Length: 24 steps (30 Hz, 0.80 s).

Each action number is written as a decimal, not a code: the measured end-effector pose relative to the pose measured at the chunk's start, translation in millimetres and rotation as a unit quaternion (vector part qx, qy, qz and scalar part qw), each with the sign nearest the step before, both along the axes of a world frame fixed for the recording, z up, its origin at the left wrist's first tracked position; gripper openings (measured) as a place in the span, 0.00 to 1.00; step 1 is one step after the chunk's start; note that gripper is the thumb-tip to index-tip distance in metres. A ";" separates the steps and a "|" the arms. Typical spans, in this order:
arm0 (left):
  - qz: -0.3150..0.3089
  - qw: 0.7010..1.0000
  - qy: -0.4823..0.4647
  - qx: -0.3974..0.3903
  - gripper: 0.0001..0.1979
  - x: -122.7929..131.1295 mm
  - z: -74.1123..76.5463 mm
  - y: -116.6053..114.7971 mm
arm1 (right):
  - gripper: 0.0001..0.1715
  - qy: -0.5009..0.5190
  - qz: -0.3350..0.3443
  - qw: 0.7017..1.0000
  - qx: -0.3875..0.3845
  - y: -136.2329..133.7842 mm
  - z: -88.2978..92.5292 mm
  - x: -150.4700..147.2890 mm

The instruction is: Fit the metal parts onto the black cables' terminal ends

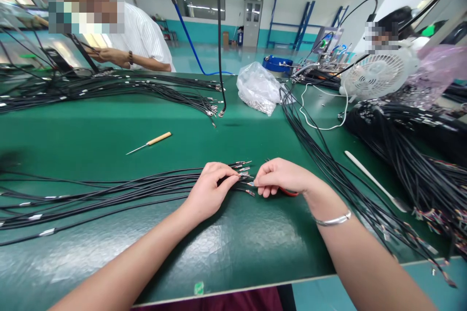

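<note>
My left hand lies over a bundle of thin black cables, thumb and forefinger pinching one close to its end. Past those fingertips several cable ends fan out, showing small metal terminals. Just to the right, my right hand is closed in a pinch, its fingertips at a small pale cable end; what exactly sits between them is too small to make out. Under the right hand, a red handle of a tool shows, the rest hidden.
A wooden-handled awl lies on the green table. A black hose hangs ahead. Beyond are a plastic bag and a white fan. More cables and a white stick lie right. A co-worker is across the table.
</note>
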State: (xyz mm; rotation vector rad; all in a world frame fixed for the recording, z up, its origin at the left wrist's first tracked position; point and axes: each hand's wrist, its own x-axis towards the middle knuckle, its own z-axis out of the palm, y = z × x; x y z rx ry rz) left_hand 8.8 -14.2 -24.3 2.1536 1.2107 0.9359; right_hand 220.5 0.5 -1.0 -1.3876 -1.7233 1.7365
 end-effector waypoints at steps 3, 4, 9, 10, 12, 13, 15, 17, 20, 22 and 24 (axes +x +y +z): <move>-0.003 1.000 0.018 0.003 0.07 -0.8 0.4 0.7 | 0.06 0.013 -0.001 1.000 0.022 -2.5 3.1 -0.9; -0.006 0.999 0.031 0.008 0.07 -1.0 1.2 1.1 | 0.05 0.015 0.000 0.999 0.029 -3.2 3.9 -1.2; 0.010 0.991 0.096 0.090 0.07 3.0 12.4 -2.3 | 0.06 0.019 -0.002 0.999 0.037 -4.4 4.3 -1.9; 0.010 0.988 0.100 0.113 0.09 5.4 15.1 -4.6 | 0.06 0.020 -0.008 0.999 0.039 -4.5 4.4 -2.1; -0.005 0.985 0.104 0.137 0.10 11.4 18.6 -9.3 | 0.06 0.019 -0.018 0.999 0.044 -4.9 5.3 -2.4; -0.016 0.986 0.105 0.132 0.10 14.5 18.9 -10.9 | 0.06 0.018 -0.021 0.999 0.047 -5.2 6.1 -2.6; -0.028 0.989 0.099 0.101 0.09 19.4 17.2 -11.7 | 0.06 0.014 -0.022 0.998 0.052 -5.7 8.1 -2.6; -0.035 0.994 0.085 0.057 0.07 21.8 14.4 -9.7 | 0.06 0.013 -0.017 0.998 0.053 -6.1 10.0 -2.4; -0.044 0.998 0.054 -0.010 0.06 21.2 13.5 -5.3 | 0.08 0.019 -0.001 0.999 0.043 -6.0 11.9 -1.8; -0.043 0.997 0.034 -0.049 0.06 20.2 15.6 -3.5 | 0.09 0.023 0.004 0.999 0.036 -6.0 12.2 -1.7; -0.038 0.996 0.020 -0.080 0.06 20.2 17.9 -2.8 | 0.10 0.024 0.002 0.999 0.033 -6.3 12.2 -2.1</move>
